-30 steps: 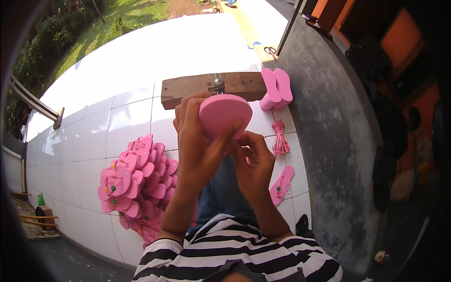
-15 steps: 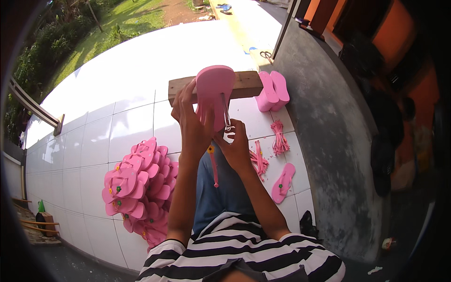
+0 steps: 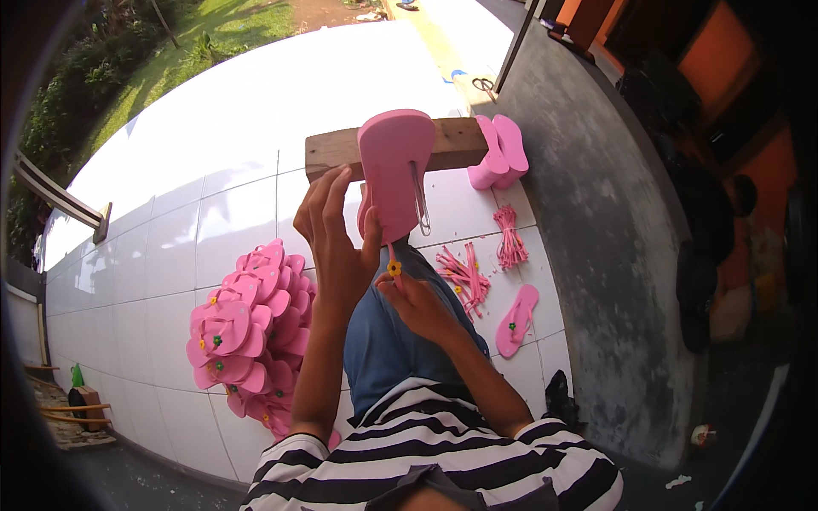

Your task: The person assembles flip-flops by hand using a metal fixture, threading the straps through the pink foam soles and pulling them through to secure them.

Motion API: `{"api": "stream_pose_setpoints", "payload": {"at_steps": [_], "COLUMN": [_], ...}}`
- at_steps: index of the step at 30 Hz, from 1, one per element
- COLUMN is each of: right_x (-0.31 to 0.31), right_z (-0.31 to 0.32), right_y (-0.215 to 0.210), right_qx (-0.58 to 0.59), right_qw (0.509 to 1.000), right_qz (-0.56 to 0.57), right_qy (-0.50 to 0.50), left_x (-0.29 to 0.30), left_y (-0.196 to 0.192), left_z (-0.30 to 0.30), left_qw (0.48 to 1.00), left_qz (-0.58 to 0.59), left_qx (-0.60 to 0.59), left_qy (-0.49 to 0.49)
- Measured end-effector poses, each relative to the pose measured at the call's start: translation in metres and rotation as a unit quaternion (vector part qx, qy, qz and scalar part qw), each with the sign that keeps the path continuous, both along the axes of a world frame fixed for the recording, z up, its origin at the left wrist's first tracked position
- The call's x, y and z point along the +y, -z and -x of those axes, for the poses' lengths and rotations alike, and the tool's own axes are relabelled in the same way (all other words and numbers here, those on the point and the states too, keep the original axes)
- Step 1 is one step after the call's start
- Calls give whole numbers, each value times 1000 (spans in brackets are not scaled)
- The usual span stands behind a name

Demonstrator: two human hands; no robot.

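Note:
My left hand grips the lower left edge of a pink flip-flop sole, which stands upright against a wooden block. A bent metal wire tool sticks out of the sole's right side, its looped end hanging free. Just below the sole, my right hand is closed on a pink strap with a yellow flower on it. The strap's upper end meets the sole's lower edge; whether it passes through a hole there I cannot tell.
A heap of pink flip-flops lies on the white tiles at the left. To the right are loose pink straps, a tied strap bundle, a single flip-flop and stacked pink soles beside a grey wall. Scissors lie beyond.
My right hand has left the metal tool and moved down to the strap, which hung loose before. The tool stays in the sole. My left hand still holds the sole.

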State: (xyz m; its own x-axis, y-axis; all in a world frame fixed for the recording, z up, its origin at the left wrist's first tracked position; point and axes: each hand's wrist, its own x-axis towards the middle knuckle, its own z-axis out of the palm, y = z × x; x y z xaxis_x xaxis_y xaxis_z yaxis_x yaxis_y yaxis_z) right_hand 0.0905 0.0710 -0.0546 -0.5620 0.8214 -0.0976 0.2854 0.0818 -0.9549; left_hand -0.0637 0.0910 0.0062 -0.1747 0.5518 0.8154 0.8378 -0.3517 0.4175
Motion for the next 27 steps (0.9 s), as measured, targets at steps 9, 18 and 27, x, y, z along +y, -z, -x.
{"api": "stream_pose_setpoints", "payload": {"at_steps": [9, 18, 27], "right_x": [-26, 6, 7], "right_z": [-71, -83, -32], "right_y": [-25, -48, -72], "right_qx": [-124, 191, 249], "right_qw": [964, 955, 936], "right_qz": [-196, 83, -138], "right_qy": [-129, 209, 207], "left_x": [-88, -64, -45], "left_y": [46, 37, 34], "left_z": [-38, -49, -82], "left_qw": [951, 994, 999], "left_qz": [223, 85, 36], "left_qx": [82, 37, -36], "left_qy": [200, 56, -2]}}
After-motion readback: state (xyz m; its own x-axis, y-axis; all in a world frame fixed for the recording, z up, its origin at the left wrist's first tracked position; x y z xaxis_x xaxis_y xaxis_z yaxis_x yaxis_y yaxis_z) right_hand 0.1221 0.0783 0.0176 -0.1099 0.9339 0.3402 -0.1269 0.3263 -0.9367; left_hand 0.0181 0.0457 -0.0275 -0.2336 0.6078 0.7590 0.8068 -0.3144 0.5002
